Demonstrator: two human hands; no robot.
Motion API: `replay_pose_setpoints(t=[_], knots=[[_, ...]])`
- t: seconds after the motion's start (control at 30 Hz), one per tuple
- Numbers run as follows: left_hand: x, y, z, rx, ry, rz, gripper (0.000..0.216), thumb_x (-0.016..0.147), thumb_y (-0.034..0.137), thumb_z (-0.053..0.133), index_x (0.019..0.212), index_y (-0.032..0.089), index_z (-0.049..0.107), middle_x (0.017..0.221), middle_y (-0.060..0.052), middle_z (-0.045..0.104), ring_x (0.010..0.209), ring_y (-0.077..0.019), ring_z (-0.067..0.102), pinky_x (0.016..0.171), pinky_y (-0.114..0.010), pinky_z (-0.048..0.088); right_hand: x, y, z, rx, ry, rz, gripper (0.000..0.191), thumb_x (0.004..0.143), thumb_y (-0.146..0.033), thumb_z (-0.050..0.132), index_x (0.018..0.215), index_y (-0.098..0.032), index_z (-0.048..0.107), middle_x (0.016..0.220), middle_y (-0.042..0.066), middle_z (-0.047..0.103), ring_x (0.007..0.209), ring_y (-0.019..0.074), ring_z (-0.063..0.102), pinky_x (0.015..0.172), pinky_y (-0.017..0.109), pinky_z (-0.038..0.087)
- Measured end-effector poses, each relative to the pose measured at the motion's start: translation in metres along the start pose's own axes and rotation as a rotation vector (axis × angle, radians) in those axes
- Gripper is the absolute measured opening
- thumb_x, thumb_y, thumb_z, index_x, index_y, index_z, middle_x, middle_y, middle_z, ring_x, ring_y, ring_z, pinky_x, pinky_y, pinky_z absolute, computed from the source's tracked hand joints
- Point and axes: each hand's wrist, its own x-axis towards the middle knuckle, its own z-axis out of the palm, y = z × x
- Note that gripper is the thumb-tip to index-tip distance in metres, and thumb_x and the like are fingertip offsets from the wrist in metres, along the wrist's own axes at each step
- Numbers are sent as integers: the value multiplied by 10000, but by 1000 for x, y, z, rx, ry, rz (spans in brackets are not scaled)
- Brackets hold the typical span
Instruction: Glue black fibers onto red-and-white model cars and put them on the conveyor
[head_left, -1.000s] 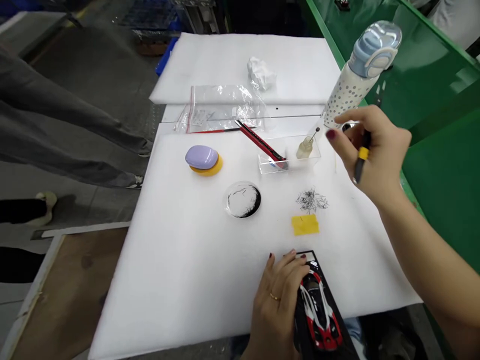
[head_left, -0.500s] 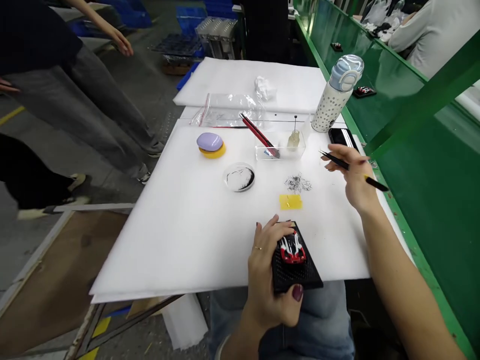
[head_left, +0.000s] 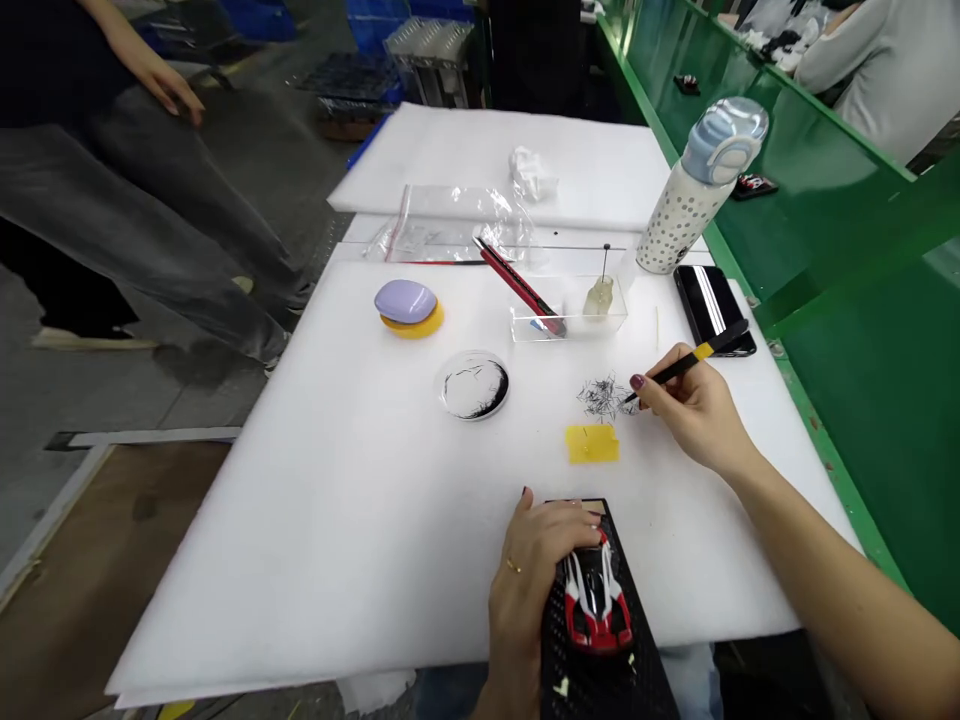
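Observation:
My left hand grips a black textured base at the table's near edge, fingers across the rear of the red, white and black model car mounted on it. Pale specks lie on the base beside the car. In my right hand are black tweezers with a yellow band, held like a pen. Their tips reach the right side of a loose pile of short black strands. Just below that pile lies a yellow rectangular piece with small dark marks.
A round clear dish with black strands sits left of the pile. Behind are a purple-and-yellow case, a clear tray holding a red-black cutter and small bottle, a phone and a drink bottle. A person stands left.
My right hand has swung down and left, turning the tweezers from lying across the palm to a pen grip with tips at the strands. The view has shifted; my left hand still holds the base.

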Motion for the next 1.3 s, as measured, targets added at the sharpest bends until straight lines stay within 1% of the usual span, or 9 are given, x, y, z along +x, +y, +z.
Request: replay_pose_setpoints(t=[0.2,0.37,0.5,0.57,0.73,0.87,1.0,1.13,1.3], knots=[[4,7,1,29,65,98,221,1059,334,457,1047,268,667,1021,-15,765,1035,-224,710,1143,-444,419,3,7,7,-63,39,-11,251,859,-365,733,777,-236,534,589,-28,552,530,126,508,483,277,317],[7,15,4,16,114,107,243,1077,348,431,1045,244,648,1013,-18,750,1023,-209,687,1113,-405,416,3,3,12,-81,43,-18,277,843,-372,767,751,-235,546,609,-22,544,546,135,538,484,287,332],[7,14,4,23,107,119,232,1076,319,432,1048,239,648,1017,-26,753,1028,-216,686,1103,-411,421,-11,-11,11,-22,118,-28,298,826,-383,801,728,-232,564,600,-18,583,517,124,545,463,274,357],[6,13,4,21,107,122,239,1075,329,428,1050,241,648,1026,-29,754,1026,-220,689,1103,-414,419,-25,-16,8,36,133,6,277,831,-367,805,732,-227,589,595,-13,619,489,112,541,444,254,373],[6,14,4,17,100,109,270,1076,398,415,1059,251,642,1041,-17,741,1034,-212,678,1113,-397,404,-56,-10,2,236,30,115,326,806,-330,844,637,-205,596,581,4,663,512,108,605,452,206,449],[6,16,2,50,102,115,240,1073,378,440,1056,238,634,1165,-44,737,1109,-219,666,1097,-395,431,-67,-7,6,338,-6,74,320,826,-241,826,636,-199,571,614,-4,683,541,97,626,467,178,461],[6,15,-2,62,41,125,217,1062,366,454,1070,231,625,1335,-88,699,1269,-278,603,1049,-434,477,-76,-15,11,410,-95,10,303,872,-173,766,669,-200,542,595,-27,655,542,88,618,484,172,477],[6,13,-4,17,-2,125,202,1047,377,493,1101,236,627,1297,-91,719,1283,-300,588,1043,-473,493,-82,-20,14,444,-135,-32,298,874,-136,747,679,-204,531,584,-34,627,543,91,606,486,183,479],[5,13,-5,36,5,123,220,1047,391,493,1108,239,640,1278,-93,720,1268,-304,589,1042,-485,492,-80,-21,15,449,-164,-38,285,861,-118,743,688,-210,536,574,-40,602,539,99,587,496,204,480]])
